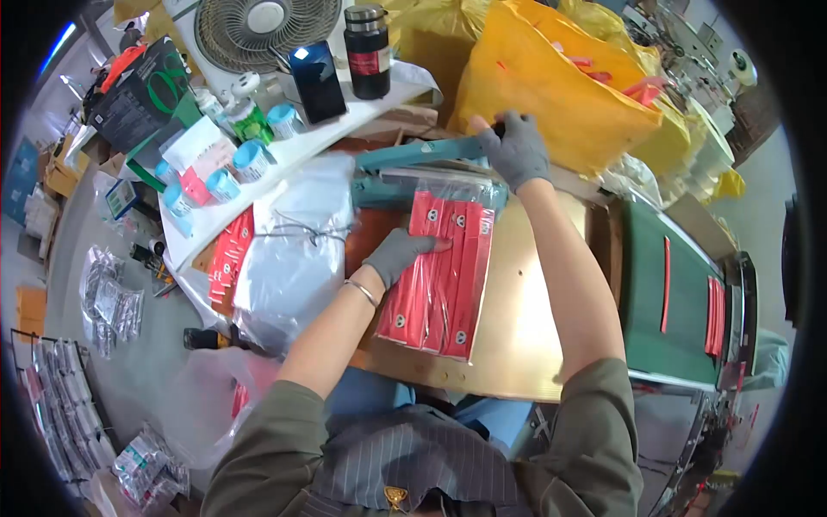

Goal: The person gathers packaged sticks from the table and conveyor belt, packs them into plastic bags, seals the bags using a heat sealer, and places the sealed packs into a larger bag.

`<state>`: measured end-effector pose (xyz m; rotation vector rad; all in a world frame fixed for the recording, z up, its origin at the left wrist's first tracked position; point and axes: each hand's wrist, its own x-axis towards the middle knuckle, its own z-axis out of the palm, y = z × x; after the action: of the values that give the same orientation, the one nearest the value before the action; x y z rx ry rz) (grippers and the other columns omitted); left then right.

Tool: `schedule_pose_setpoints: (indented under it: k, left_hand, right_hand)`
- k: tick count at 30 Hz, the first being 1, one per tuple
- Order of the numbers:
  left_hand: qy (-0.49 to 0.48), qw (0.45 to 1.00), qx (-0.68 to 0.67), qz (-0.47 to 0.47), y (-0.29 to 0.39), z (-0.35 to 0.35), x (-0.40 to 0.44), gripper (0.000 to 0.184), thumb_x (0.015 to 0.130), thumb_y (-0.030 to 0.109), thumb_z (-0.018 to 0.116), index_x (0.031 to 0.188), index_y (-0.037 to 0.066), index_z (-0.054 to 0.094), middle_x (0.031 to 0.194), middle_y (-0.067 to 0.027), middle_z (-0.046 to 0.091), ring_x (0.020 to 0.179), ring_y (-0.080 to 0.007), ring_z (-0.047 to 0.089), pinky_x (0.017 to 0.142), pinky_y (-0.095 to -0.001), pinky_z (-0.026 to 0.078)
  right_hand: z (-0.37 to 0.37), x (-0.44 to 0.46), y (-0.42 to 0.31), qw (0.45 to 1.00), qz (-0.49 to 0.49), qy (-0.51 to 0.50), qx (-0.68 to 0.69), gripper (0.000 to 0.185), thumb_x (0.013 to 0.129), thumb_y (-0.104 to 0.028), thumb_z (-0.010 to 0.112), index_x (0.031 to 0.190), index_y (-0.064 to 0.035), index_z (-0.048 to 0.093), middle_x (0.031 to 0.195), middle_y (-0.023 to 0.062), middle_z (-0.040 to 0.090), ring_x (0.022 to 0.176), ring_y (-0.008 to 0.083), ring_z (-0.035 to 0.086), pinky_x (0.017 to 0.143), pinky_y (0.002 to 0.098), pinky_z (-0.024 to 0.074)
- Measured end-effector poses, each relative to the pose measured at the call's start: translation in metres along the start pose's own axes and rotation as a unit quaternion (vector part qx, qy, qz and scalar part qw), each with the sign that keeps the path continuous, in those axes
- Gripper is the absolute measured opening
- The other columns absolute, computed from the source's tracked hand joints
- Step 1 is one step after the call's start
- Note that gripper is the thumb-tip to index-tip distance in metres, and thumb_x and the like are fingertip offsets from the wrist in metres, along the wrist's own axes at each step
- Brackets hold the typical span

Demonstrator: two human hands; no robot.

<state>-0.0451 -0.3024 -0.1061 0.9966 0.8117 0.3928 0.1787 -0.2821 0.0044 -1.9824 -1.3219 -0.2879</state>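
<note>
My left hand [399, 256], in a grey fingerless glove, is closed on a clear plastic bag of flat red packets [439, 284]. The bag's far end lies over the base of a teal hand sealer [379, 195]. My right hand [517, 151], gloved the same way, grips the end of the sealer's raised arm [422, 153]. A gap shows between the arm and the base. Left of the bag lies a stack of clear plastic bags [293, 258] with a dark tie across it.
A white shelf at the left holds a phone [316, 84], a dark flask [368, 52] and several small blue-lidded jars [251, 160]. A yellow sack [551, 95] stands behind my right hand. At the right, a green conveyor belt [655, 293] carries red strips [715, 316].
</note>
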Motion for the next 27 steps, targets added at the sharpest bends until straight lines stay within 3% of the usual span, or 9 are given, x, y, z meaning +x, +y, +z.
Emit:
schedule_pose_setpoints:
  k: [2,4,10,15,20,22,24,25,27]
  left_hand:
    - [0.035,0.999,-0.033,-0.002,0.024,-0.006,0.003,0.039,0.074,0.018,0.078,0.107,0.000,0.065,0.099,-0.0096,0.068,0.088,-0.0195,0.066,0.082,-0.0318,0.051]
    - [0.046,0.992,-0.108,-0.038,0.033,-0.025,0.014,0.039,0.074,0.017,0.077,0.106,-0.001,0.066,0.098,-0.0095,0.068,0.087,-0.0196,0.066,0.081,-0.0313,0.051]
    - [0.104,0.994,0.021,0.016,-0.005,-0.047,0.037,0.051,0.066,0.031,0.083,0.098,-0.005,0.068,0.091,-0.0108,0.068,0.079,-0.0166,0.062,0.075,-0.0286,0.048]
    - [0.096,0.995,0.012,0.031,-0.008,-0.046,0.036,0.041,0.071,0.020,0.080,0.104,0.001,0.067,0.097,-0.0058,0.068,0.086,-0.0143,0.063,0.081,-0.0291,0.048]
    - [0.109,0.992,0.048,0.043,-0.013,-0.052,0.042,0.046,0.068,0.027,0.082,0.099,-0.004,0.068,0.091,-0.0077,0.068,0.081,-0.0127,0.061,0.077,-0.0284,0.047]
    - [0.114,0.990,0.066,0.050,-0.010,-0.052,0.040,0.048,0.067,0.028,0.083,0.099,-0.004,0.068,0.092,-0.0085,0.068,0.080,-0.0132,0.061,0.077,-0.0288,0.047]
    - [0.088,0.994,0.057,0.017,0.004,-0.046,0.025,0.045,0.073,0.022,0.078,0.109,-0.001,0.064,0.101,-0.0074,0.067,0.087,-0.0166,0.064,0.083,-0.0308,0.049]
    - [0.066,0.997,0.026,-0.008,0.011,-0.044,0.014,0.044,0.074,0.021,0.077,0.110,-0.001,0.063,0.101,-0.0071,0.067,0.089,-0.0165,0.064,0.084,-0.0312,0.049]
    - [0.055,0.997,0.042,0.040,0.008,-0.041,0.000,0.045,0.072,0.025,0.078,0.106,-0.001,0.065,0.098,-0.0073,0.068,0.088,-0.0150,0.063,0.082,-0.0303,0.048]
  right_hand:
    - [-0.030,0.012,-0.042,0.998,-0.037,-0.053,0.015,0.040,0.083,-0.041,0.062,0.099,-0.0052,0.058,0.102,0.0162,0.060,0.087,0.0355,0.061,0.073,0.0435,0.0480]
    - [-0.016,0.014,-0.038,0.997,-0.063,-0.037,0.013,0.037,0.083,-0.039,0.062,0.095,-0.0050,0.058,0.093,0.0164,0.061,0.085,0.0363,0.061,0.072,0.0435,0.0479]
    - [0.061,-0.016,0.050,0.990,0.001,-0.092,-0.111,0.023,0.085,-0.030,0.056,0.079,-0.0070,0.058,0.081,0.0158,0.062,0.076,0.0361,0.060,0.066,0.0451,0.0484]
    - [0.064,-0.024,0.049,0.990,0.025,-0.076,-0.114,0.024,0.085,-0.029,0.055,0.076,-0.0068,0.058,0.078,0.0159,0.062,0.071,0.0362,0.061,0.063,0.0448,0.0487]
    - [0.064,-0.027,0.049,0.993,0.033,-0.062,-0.091,0.025,0.085,-0.029,0.055,0.077,-0.0066,0.060,0.084,0.0168,0.062,0.078,0.0363,0.061,0.067,0.0451,0.0492]
    - [0.058,-0.034,0.053,0.990,0.034,-0.087,-0.107,0.030,0.088,-0.035,0.054,0.091,-0.0058,0.061,0.089,0.0179,0.063,0.080,0.0339,0.063,0.070,0.0419,0.0497]
    - [0.044,-0.052,0.053,0.989,0.049,0.006,0.143,0.047,0.090,-0.043,0.054,0.115,-0.0029,0.056,0.097,0.0203,0.064,0.087,0.0316,0.064,0.073,0.0385,0.0495]
    - [0.021,-0.075,0.053,0.936,0.124,-0.143,0.297,0.070,0.091,-0.048,0.053,0.137,0.0006,0.036,0.109,0.0246,0.062,0.100,0.0307,0.061,0.080,0.0360,0.0482]
    - [0.006,-0.157,0.057,0.950,0.028,-0.124,0.286,0.085,0.089,-0.047,0.056,0.144,0.0064,0.019,0.137,0.0285,0.042,0.127,0.0361,0.045,0.103,0.0388,0.0372]
